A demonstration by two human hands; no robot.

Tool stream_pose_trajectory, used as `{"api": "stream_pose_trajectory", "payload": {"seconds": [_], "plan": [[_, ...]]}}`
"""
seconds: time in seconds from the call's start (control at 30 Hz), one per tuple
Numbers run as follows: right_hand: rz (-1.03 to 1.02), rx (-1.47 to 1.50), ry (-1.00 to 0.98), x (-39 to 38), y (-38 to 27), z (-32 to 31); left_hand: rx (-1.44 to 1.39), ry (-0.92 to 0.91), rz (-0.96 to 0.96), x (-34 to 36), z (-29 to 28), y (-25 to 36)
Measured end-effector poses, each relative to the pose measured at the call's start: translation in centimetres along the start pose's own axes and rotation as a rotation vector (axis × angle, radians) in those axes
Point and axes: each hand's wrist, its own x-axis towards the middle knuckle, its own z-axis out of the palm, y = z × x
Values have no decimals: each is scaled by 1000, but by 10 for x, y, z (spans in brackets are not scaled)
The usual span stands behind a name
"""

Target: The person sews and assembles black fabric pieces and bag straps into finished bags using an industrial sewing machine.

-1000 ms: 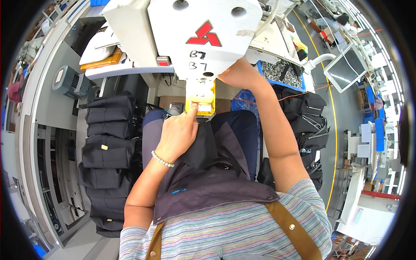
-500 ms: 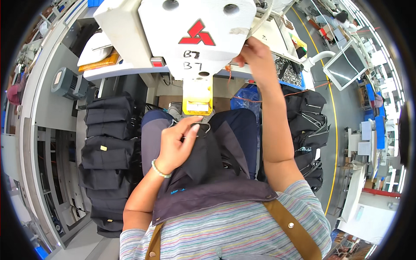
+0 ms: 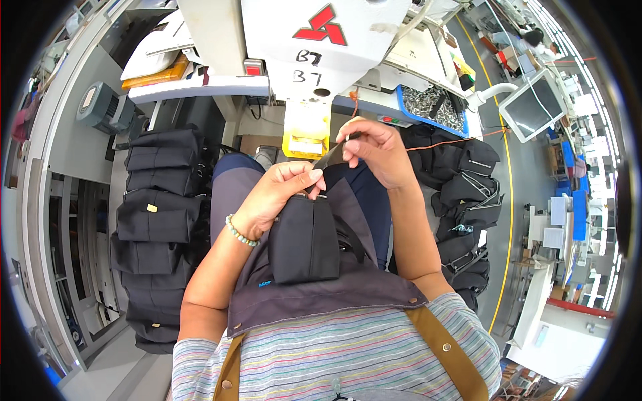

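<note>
A black fabric pouch lies upright on my lap, against the dark apron. At its upper edge, my left hand has thumb and fingers pinched together, with a bit of metal ring showing beside them. A short black strap slants up from there to my right hand. The right hand's fingers grip the strap's upper end. Just beyond both hands hangs the yellow-framed, lit lower part of a white machine head.
Stacked black bags stand to my left; more black bags with metal frames lie to my right. A blue tray of metal rings sits on the machine table. An orange cord runs at right, near a monitor.
My right hand has come down from beside the machine head to the strap. The pouch and left hand have drawn back from under the machine, and the strap is now stretched between both hands.
</note>
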Motion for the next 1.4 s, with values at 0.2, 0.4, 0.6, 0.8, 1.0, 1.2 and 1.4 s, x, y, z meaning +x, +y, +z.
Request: {"api": "stream_pose_trajectory", "payload": {"seconds": [0.2,0.4,0.6,0.8,1.0,1.2,1.4], "plan": [[110,247,128,-7,-1,-9,251,83,111,-9,-1,1],[121,520,121,-9,0,1,339,99,112,-11,1,3],[219,438,130,-11,7,8,360,95,128,-10,1,-3],[264,464,99,-11,5,3,393,137,122,-14,-1,-2],[255,666,15,-7,13,1,374,137,120,-12,-5,-3],[237,518,-32,-9,14,11,301,161,107,-10,-7,-4],[161,149,108,-10,7,19,312,164,119,-9,-9,-4]]}}
